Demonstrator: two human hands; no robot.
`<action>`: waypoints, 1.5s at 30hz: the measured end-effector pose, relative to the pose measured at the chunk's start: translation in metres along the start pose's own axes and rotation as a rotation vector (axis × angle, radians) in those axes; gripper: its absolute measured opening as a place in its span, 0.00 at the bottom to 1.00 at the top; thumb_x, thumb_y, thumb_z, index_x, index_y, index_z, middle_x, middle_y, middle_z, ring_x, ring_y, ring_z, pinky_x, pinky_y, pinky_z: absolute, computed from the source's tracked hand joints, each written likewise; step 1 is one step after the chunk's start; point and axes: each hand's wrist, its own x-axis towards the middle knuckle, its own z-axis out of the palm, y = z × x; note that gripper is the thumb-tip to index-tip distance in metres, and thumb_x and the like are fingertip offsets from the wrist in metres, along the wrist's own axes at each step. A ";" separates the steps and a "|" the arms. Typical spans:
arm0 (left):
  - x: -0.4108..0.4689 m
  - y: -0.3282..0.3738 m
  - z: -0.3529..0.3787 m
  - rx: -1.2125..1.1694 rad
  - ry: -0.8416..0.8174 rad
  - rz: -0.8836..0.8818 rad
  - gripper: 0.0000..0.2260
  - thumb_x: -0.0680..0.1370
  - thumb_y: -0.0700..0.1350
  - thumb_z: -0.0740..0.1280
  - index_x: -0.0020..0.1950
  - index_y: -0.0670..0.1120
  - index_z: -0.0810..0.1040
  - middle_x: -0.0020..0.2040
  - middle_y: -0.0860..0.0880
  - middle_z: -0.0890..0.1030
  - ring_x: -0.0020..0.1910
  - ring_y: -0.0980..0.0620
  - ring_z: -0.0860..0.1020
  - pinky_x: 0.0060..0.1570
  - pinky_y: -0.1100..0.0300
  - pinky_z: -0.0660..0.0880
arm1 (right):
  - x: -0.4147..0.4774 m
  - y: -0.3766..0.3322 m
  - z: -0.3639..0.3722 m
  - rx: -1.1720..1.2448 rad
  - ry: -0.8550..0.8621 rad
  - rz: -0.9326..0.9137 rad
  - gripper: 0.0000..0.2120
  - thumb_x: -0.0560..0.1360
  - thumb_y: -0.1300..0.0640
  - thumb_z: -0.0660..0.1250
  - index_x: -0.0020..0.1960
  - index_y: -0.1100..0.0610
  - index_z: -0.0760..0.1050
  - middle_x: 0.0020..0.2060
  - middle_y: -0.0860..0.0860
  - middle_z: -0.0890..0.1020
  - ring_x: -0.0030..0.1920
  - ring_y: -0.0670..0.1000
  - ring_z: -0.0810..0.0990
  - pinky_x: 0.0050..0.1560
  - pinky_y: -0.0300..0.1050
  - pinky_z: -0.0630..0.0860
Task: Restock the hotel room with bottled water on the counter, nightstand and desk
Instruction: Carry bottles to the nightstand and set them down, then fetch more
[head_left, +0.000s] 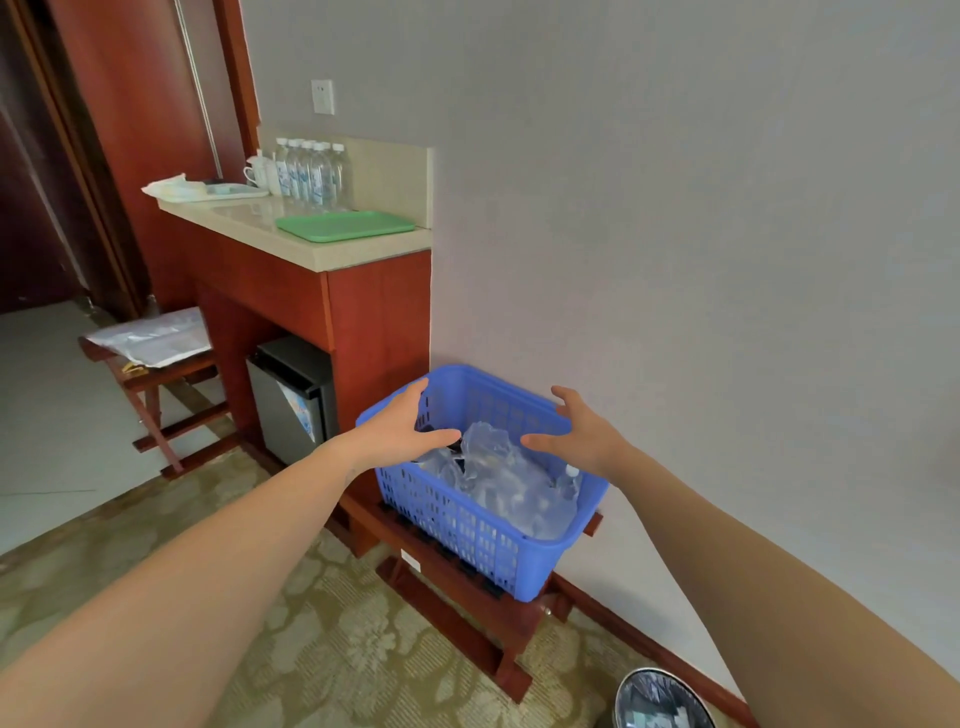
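- One wood counter with a pale stone top is standing against the wall, and the stocked water is sitting on it.
- Two low wooden racks are standing on the floor: one is carrying the basket, and the other, off to the left, is bearing a sheet of pale plastic.
- One blue plastic basket with slotted walls is resting on the nearer rack, just beside the counter's side panel.
- One small fridge is sitting in the recess under the counter.
- One bin with a dark liner is showing at the bottom edge.
- Two hands are hovering over the basket and gripping nothing. The left hand is reaching over the left rim with its fingers spread; I cannot tell whether they are touching it. The right hand is hanging above the right rim, fingers likewise spread, thumb pointing inward.
- One green tray is lying flat at the counter's near end.
- One white tray is lying at the far end, with white cups just behind it.
- Crumpled clear wrap is filling the basket.
- The water bottles are standing upright in a tight cluster behind the green tray: clear, white-capped, blue-and-white labels. I am counting five or six caps.
- One more white-capped bottle is poking out of the wrap at the basket's right side.
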 end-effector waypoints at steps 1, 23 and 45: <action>0.008 -0.005 -0.003 -0.003 0.003 -0.007 0.44 0.78 0.56 0.69 0.81 0.47 0.42 0.82 0.51 0.46 0.80 0.51 0.50 0.74 0.56 0.54 | 0.009 -0.001 0.001 0.001 -0.006 -0.002 0.44 0.73 0.46 0.73 0.79 0.50 0.49 0.76 0.55 0.61 0.74 0.57 0.65 0.66 0.52 0.68; 0.221 -0.095 -0.114 0.015 -0.134 0.065 0.42 0.78 0.56 0.69 0.81 0.50 0.45 0.80 0.51 0.53 0.77 0.53 0.55 0.65 0.64 0.55 | 0.224 -0.042 0.038 0.063 0.107 0.106 0.44 0.74 0.46 0.72 0.79 0.51 0.49 0.76 0.56 0.61 0.73 0.58 0.66 0.66 0.52 0.69; 0.381 -0.160 -0.072 0.031 -0.356 -0.008 0.45 0.77 0.59 0.68 0.81 0.49 0.40 0.82 0.50 0.45 0.80 0.49 0.49 0.78 0.50 0.50 | 0.354 0.032 0.052 0.002 0.066 0.304 0.44 0.74 0.46 0.72 0.79 0.51 0.49 0.77 0.56 0.59 0.73 0.59 0.65 0.67 0.55 0.70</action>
